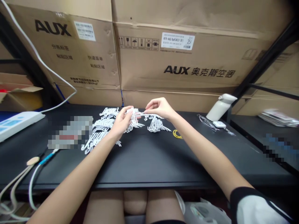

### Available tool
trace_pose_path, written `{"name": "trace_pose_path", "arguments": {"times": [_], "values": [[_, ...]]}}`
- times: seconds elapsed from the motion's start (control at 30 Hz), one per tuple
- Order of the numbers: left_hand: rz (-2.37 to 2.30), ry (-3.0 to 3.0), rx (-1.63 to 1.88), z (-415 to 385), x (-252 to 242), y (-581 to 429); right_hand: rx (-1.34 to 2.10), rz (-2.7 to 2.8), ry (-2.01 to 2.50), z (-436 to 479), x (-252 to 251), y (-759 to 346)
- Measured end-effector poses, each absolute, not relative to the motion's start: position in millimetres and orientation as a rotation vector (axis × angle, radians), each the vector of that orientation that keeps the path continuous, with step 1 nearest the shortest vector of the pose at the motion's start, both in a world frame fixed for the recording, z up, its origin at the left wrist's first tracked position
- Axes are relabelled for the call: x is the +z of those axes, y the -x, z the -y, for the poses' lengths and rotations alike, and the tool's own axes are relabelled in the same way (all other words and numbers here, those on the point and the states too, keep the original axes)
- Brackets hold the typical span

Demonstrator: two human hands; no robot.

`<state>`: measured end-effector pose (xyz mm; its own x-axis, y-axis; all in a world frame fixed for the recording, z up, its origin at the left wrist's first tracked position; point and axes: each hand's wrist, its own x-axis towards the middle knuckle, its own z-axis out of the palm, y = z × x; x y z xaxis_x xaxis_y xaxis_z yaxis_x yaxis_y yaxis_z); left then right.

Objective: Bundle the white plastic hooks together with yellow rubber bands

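My left hand [123, 122] is closed round a small bunch of white wire hooks [134, 117], held just above the black table. My right hand [161, 108] has thumb and fingertips pinched at the right end of a white wire hook [143, 114] that reaches across from the bunch. Below the right hand lies a loose pile of white hooks [157, 125]. More white hooks [102, 123] lie in several rows left of and behind my left hand, which partly hides them. Yellow rubber bands [177, 134] rest near my right forearm.
Large cardboard boxes [144, 70] stand along the back of the black table [154, 168]. On the left are a white power strip [21, 122], a blurred-out phone-like object [72, 132] and cables [31, 183]. A white bottle [219, 108], glasses [206, 123] and a white earphone case [219, 124] sit right.
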<state>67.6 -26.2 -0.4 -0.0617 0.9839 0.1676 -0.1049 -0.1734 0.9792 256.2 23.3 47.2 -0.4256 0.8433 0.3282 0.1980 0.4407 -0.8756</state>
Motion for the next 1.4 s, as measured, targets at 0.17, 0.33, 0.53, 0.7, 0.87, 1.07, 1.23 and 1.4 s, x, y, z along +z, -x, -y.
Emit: {"name": "trace_pose_path", "arguments": {"times": [0.17,0.33,0.53,0.7,0.87,1.07,1.23,1.4], "values": [[-1.036,-1.228,1.431,26,-1,-67,1.028,1.904,0.854,-23,46,-256],[-1.046,-1.229,1.416,26,-2,-66,1.085,1.927,0.835,-26,44,-258],[-1.070,-1.301,1.344,28,-3,-67,1.194,2.084,0.812,-29,41,-259],[-1.070,-1.315,1.337,28,-4,-67,1.289,2.100,0.765,-31,34,-256],[-1.089,-1.305,1.329,29,-1,-68,1.185,2.121,0.794,-31,32,-254],[-1.094,-1.293,1.314,31,0,-68,0.844,2.211,0.821,-21,32,-249],[-1.058,-1.269,1.321,29,-2,-67,0.819,2.223,0.819,-17,34,-247],[-1.017,-1.284,1.293,27,-5,-66,1.080,2.186,0.865,-20,37,-251]]}}
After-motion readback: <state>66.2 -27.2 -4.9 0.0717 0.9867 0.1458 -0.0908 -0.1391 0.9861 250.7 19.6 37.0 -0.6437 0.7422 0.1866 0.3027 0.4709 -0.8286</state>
